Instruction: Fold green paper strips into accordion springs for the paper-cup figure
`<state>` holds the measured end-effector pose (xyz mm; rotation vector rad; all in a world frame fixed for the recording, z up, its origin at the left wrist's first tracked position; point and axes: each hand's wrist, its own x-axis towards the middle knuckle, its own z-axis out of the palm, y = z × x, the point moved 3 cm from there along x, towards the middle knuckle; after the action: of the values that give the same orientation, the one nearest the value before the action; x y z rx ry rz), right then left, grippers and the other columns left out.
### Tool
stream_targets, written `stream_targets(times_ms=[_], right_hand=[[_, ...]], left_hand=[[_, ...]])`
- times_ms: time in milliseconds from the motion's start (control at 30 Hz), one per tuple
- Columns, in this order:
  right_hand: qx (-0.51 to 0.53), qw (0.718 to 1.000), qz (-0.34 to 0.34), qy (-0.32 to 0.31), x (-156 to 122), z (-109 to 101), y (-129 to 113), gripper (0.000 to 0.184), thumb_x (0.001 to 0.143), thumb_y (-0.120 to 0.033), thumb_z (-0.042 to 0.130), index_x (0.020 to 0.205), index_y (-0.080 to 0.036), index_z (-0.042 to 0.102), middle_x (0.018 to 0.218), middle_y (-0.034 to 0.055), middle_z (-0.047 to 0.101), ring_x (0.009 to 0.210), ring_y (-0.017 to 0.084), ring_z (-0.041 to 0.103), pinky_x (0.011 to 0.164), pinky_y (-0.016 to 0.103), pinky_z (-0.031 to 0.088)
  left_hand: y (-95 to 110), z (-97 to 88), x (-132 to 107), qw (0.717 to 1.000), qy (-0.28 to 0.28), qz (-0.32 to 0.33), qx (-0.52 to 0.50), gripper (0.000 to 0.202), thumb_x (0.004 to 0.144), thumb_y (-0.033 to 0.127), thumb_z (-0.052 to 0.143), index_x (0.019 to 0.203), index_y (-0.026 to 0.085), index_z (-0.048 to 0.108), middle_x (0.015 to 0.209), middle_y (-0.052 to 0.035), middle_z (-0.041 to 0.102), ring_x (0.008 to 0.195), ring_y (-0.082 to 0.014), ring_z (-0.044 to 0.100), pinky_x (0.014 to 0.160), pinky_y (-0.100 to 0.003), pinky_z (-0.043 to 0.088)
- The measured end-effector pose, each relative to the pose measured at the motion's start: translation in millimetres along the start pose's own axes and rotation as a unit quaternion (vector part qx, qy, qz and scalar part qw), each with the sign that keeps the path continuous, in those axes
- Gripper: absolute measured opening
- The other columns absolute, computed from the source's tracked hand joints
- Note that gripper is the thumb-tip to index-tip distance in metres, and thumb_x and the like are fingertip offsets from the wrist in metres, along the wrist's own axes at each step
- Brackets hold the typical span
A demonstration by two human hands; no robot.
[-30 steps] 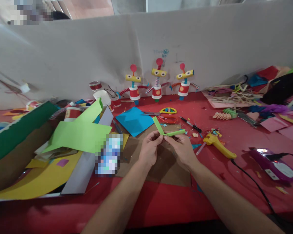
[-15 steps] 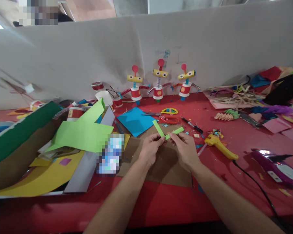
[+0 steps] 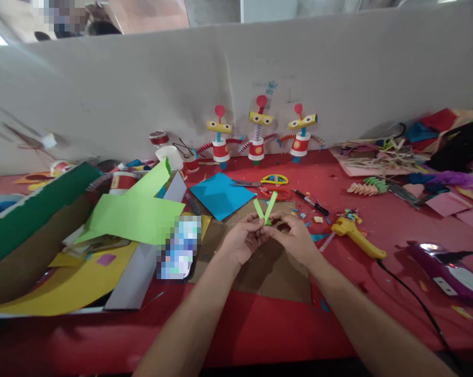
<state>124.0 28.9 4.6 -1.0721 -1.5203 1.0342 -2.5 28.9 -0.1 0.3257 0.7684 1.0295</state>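
Between my two hands is a green paper strip (image 3: 273, 201), its two arms pointing up in a narrow V from a folded bottom. My left hand (image 3: 244, 236) pinches it from the left near the fold. From the other side my right hand (image 3: 293, 235) presses thumb and fingers at the same fold. Both hands are above a brown cardboard sheet (image 3: 255, 277) on the red table. Just behind them are a blue paper square (image 3: 221, 195) and scissors (image 3: 273, 179) with yellow handles.
A yellow glue gun (image 3: 358, 240) with a black cord lies at the right, near a purple power strip (image 3: 446, 269). At left are a phone (image 3: 181, 248) and a box (image 3: 128, 277) of coloured paper. Three paper-cup robots (image 3: 256, 149) stand by the white partition.
The green strip's right arm has swung up and inward, turning a wide V into a narrow one. My hands have come closer together at the fold.
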Motion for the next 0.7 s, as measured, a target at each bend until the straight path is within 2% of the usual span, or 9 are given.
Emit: stream_targets(times_ms=[167,367,467,600,700], right_hand=[[-0.060,0.996,-0.070,0.020,-0.6,-3.0,-8.3,0.007,0.072,-0.026,0.064,0.072,-0.020,0.061,0.074,0.0004,0.057,0.069,0.014,0.052,0.063,0.026,0.041],[-0.086,0.989,-0.122,0.024,-1.7,-2.8,-13.3,0.004,0.074,-0.020,0.061,0.070,-0.020,0.061,0.076,0.0004,0.057,0.074,0.014,0.053,0.069,0.026,0.040],[-0.082,0.990,-0.110,0.017,-1.9,-0.4,-9.8,0.004,0.076,-0.023,0.060,0.073,-0.021,0.062,0.078,0.0010,0.058,0.076,0.016,0.053,0.071,0.028,0.041],[-0.032,0.998,-0.060,-0.004,-2.0,3.5,-3.1,0.011,0.079,-0.030,0.057,0.083,-0.022,0.064,0.082,0.0021,0.062,0.081,0.018,0.057,0.075,0.030,0.043],[-0.023,0.999,-0.046,0.011,-1.5,3.6,-2.0,0.015,0.079,-0.033,0.057,0.085,-0.023,0.066,0.086,0.0028,0.065,0.089,0.020,0.058,0.082,0.033,0.043]], left_hand=[[-2.6,1.2,-1.4,0.999,-0.031,-0.011,0.021,0.018,0.068,0.004,0.059,0.082,0.015,0.057,0.068,-0.0001,0.059,0.058,-0.0084,0.057,0.064,-0.024,0.050],[-3.0,0.1,-0.5,0.999,-0.034,-0.013,0.031,0.016,0.065,0.004,0.063,0.076,0.013,0.056,0.066,0.0000,0.059,0.058,-0.0078,0.057,0.068,-0.025,0.050],[-1.9,1.2,-1.2,0.999,-0.020,0.011,0.030,0.021,0.061,0.005,0.066,0.076,0.014,0.055,0.062,0.0014,0.058,0.055,-0.0070,0.055,0.064,-0.024,0.048],[-2.9,2.6,-2.0,0.995,0.029,0.083,0.049,0.032,0.053,0.003,0.070,0.079,0.017,0.056,0.062,0.0031,0.059,0.058,-0.0078,0.056,0.058,-0.020,0.045],[-6.2,5.3,-2.6,0.991,0.028,0.120,0.049,0.032,0.052,0.004,0.070,0.079,0.017,0.058,0.064,0.0027,0.060,0.059,-0.0076,0.056,0.056,-0.019,0.043]])
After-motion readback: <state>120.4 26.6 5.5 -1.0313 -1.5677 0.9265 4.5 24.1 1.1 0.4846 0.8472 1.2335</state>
